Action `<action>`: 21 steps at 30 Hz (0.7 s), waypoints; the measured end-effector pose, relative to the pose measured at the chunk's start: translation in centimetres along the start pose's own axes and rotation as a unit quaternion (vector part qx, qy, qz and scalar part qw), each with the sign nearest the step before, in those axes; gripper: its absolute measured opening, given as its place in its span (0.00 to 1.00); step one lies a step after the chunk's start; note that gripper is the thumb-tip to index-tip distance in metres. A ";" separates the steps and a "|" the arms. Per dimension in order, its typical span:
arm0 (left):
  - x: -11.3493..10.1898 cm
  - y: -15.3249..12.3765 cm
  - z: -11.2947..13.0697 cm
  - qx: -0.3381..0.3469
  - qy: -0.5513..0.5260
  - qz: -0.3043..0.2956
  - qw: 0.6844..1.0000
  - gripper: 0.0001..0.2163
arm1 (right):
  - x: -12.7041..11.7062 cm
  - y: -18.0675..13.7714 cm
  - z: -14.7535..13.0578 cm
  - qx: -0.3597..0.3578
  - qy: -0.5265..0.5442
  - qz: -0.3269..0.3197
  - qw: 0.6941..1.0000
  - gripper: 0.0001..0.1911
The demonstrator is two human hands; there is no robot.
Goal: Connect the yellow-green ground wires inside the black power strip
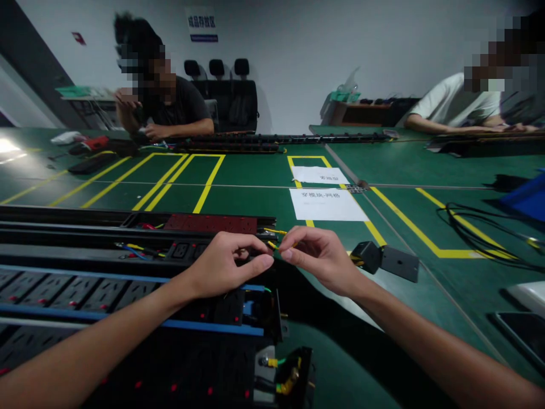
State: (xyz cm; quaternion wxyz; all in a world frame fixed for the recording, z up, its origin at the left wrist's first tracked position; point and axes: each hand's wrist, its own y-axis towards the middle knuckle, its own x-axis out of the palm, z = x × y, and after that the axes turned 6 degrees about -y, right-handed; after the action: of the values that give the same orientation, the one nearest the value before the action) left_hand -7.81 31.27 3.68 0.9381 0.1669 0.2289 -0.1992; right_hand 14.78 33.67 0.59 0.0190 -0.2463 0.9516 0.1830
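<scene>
My left hand (230, 262) and my right hand (319, 255) meet at the right end of the socket strips. Between their fingertips runs a short yellow-green wire (273, 246), pinched by both hands. Behind it another yellow wire end (276, 231) sticks out from the strip with dark red sockets (208, 223). Under my left wrist lies a black strip with sockets (181, 249). Closer to me are the blue-edged socket strip (102, 291) and a black strip (170, 363), whose end shows yellow-green wires with lugs (272, 362). My fingers hide part of the wire.
A black end piece with a flat plate (399, 263) lies right of my right hand. White paper sheets (327, 204) and a coiled black cable (472, 233) lie on the green table (255, 170). Across it sit two people (187, 102), (451, 105) beside long strips.
</scene>
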 end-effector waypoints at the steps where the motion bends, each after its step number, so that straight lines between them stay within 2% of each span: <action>1: 0.0 0.0 0.1 -0.017 -0.033 -0.002 0.999 0.12 | 0.1 -0.1 -0.1 -0.016 -0.019 -0.001 1.000 0.02; 6: 0.1 0.1 0.2 -0.077 -0.113 0.008 0.991 0.15 | 0.5 -0.3 -0.5 -0.059 -0.070 -0.003 0.996 0.02; 10: -0.1 0.4 0.1 -0.086 -0.143 0.018 0.986 0.17 | 1.0 -0.4 -1.0 -0.068 -0.106 -0.009 0.992 0.02; 12: -0.3 0.4 0.1 -0.083 -0.146 0.028 0.985 0.18 | 1.2 -0.5 -1.4 -0.071 -0.114 0.000 0.991 0.05; 14: -0.4 0.4 0.1 -0.083 -0.141 0.036 0.986 0.18 | 1.3 -0.4 -1.8 -0.065 -0.100 0.043 0.992 0.06; 18: -0.2 0.3 0.1 -0.084 -0.128 0.023 0.988 0.18 | 0.7 0.0 -1.6 -0.033 -0.021 0.191 0.981 0.09; 21: -0.1 0.3 0.0 -0.073 -0.137 0.013 0.988 0.17 | 0.5 0.2 -1.1 0.020 0.010 0.218 0.976 0.09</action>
State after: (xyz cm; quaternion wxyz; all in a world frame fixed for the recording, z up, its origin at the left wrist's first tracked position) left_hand -7.74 31.55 3.82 0.9728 0.0722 0.1096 -0.1908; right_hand 14.30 33.18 1.58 -0.0258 -0.0339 0.9860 0.1613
